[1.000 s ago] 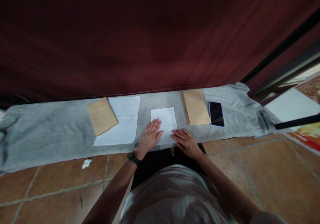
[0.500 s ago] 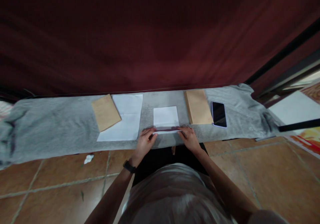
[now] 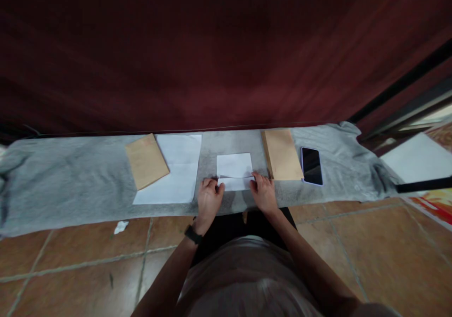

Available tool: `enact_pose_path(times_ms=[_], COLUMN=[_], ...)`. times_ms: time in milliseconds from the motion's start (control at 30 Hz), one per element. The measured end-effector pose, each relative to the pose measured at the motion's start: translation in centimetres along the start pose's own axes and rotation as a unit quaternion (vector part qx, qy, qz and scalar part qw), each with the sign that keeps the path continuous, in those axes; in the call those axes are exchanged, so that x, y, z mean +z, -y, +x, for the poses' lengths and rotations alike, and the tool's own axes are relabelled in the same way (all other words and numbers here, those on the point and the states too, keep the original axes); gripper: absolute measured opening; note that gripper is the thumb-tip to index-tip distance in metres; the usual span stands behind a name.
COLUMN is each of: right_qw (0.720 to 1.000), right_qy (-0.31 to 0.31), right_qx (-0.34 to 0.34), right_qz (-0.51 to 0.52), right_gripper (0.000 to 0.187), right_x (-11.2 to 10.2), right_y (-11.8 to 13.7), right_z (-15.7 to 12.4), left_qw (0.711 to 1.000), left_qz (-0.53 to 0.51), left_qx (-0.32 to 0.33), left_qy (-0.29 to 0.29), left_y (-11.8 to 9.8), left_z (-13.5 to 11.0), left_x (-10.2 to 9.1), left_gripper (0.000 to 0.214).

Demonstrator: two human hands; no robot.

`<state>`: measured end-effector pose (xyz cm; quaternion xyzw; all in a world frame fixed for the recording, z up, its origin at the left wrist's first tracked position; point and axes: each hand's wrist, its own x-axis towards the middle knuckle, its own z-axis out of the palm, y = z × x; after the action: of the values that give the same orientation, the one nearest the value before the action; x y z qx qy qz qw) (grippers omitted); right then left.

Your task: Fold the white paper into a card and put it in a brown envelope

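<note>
A small white sheet of paper [image 3: 234, 165] lies in front of me on the grey cloth, with a folded strip along its near side. My left hand [image 3: 209, 198] is at the left end of that strip, fingers curled and thumb at the paper's edge. At the opposite end my right hand [image 3: 264, 194] pinches the strip's edge between thumb and forefinger. A dark band is on my left wrist.
Left of the paper, a brown envelope [image 3: 147, 160] overlaps a larger white sheet [image 3: 180, 178]. To the right are a stack of brown envelopes [image 3: 283, 154] and a phone [image 3: 311, 166]. A dark red curtain [image 3: 226, 72] hangs behind the grey cloth [image 3: 88, 180].
The near strip of the paper, seen almost edge-on and raised before, now lies flatter with its white face showing. Both hands have shifted slightly with it.
</note>
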<state>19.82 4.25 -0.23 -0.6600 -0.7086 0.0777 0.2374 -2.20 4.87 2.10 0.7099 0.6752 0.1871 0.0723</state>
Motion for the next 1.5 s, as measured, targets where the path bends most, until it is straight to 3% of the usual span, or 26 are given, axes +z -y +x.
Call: enact_pose_path(times_ms=[333, 1167, 1500], right_qw=[0.997, 0.994, 0.994], right_qy=[0.013, 0.027, -0.001], right_qx=[-0.018, -0.01, -0.012], right_qz=[-0.072, -0.109, -0.112], right_gripper=[0.029, 0.032, 0.033], right_x=[-0.2, 0.4, 1.0], right_y=[0.4, 0.6, 0.1], right_z=[1.4, 6.1, 8.2], left_qw=[0.993, 0.988, 0.986], left_qz=[0.103, 0.081, 0.071], left_qx=[-0.03, -0.109, -0.138], left_qy=[0.043, 0.074, 0.069], left_y=[-1.2, -2.0, -2.1], left_z=[1.1, 4.6, 6.4], left_x=[-0.6, -0.5, 0.1], left_gripper=[0.025, 0.034, 0.035])
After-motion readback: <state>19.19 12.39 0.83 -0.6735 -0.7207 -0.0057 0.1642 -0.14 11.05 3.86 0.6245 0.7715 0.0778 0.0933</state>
